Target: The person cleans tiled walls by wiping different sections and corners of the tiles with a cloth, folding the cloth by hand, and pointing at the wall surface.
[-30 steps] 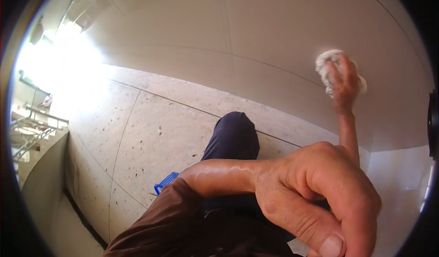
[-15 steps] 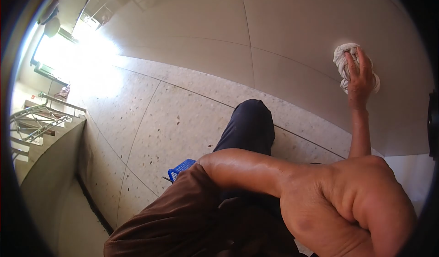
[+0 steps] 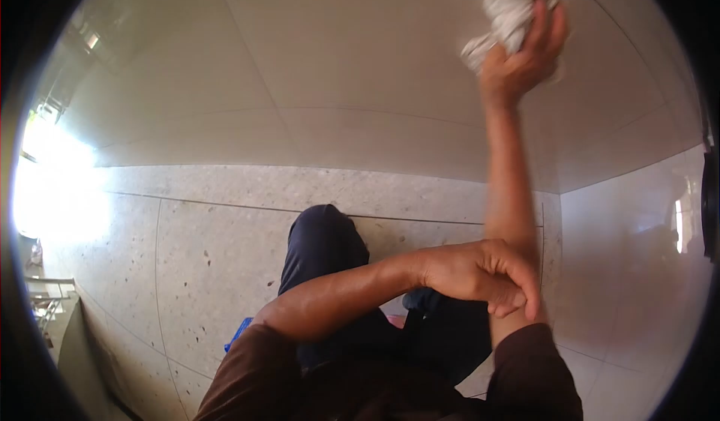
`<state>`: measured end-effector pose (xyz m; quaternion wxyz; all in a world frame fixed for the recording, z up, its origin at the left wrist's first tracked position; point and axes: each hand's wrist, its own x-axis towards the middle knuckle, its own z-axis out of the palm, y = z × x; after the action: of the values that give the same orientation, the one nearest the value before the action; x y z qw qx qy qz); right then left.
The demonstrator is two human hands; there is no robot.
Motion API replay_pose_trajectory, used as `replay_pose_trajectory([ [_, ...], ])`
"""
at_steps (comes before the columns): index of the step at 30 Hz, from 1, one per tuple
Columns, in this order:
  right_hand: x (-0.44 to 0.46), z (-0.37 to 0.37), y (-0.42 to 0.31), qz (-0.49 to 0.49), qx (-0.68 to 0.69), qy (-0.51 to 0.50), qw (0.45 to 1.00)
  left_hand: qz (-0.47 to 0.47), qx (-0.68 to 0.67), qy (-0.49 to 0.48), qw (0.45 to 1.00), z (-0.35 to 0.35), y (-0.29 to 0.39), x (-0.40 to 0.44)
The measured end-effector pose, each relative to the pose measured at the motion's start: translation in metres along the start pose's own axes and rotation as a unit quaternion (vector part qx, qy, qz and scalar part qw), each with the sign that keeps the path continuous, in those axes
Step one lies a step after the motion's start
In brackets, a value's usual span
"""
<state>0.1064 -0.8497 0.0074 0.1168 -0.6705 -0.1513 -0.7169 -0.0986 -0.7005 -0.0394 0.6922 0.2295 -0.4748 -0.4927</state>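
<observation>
My right hand (image 3: pixel 529 57), slightly blurred, presses a bunched white cloth (image 3: pixel 514 12) against the grey tiled wall (image 3: pixel 360 68). Its fingers lie over the right side of the cloth, with the arm stretched far up. Across my body, my left hand (image 3: pixel 480 275) rests over the right arm near the elbow. Its fingers are curled in and bent downward, and nothing shows in them; the palm is hidden.
Below the wall lies a speckled stone floor (image 3: pixel 217 248). A shiny pale wall (image 3: pixel 630 263) meets the tiled one at the right corner. My dark-trousered knee (image 3: pixel 326 237) is bent in front. A blue plastic piece (image 3: pixel 238 333) shows beside my left sleeve. Bright light glares at left.
My right hand has carried the cloth higher on the wall. My left hand has come into view over the right arm. The camera view has turned toward the right corner.
</observation>
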Motion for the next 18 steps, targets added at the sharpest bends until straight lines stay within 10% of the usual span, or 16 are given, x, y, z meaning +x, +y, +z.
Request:
replay_pose_trajectory([
  [8,-0.266,-0.056,-0.061,0.397,-0.023,-0.163,0.903,-0.021,0.019,-0.016,0.999,-0.023,0.021,0.000],
  [12,-0.223,-0.044,-0.054,0.416,-0.015,-0.113,0.902,-0.043,0.033,-0.015,0.998,-0.024,0.016,0.002],
  [18,-0.042,-0.016,-0.018,0.173,-0.005,-0.041,0.984,-0.063,0.088,-0.050,0.993,-0.018,0.028,0.004],
])
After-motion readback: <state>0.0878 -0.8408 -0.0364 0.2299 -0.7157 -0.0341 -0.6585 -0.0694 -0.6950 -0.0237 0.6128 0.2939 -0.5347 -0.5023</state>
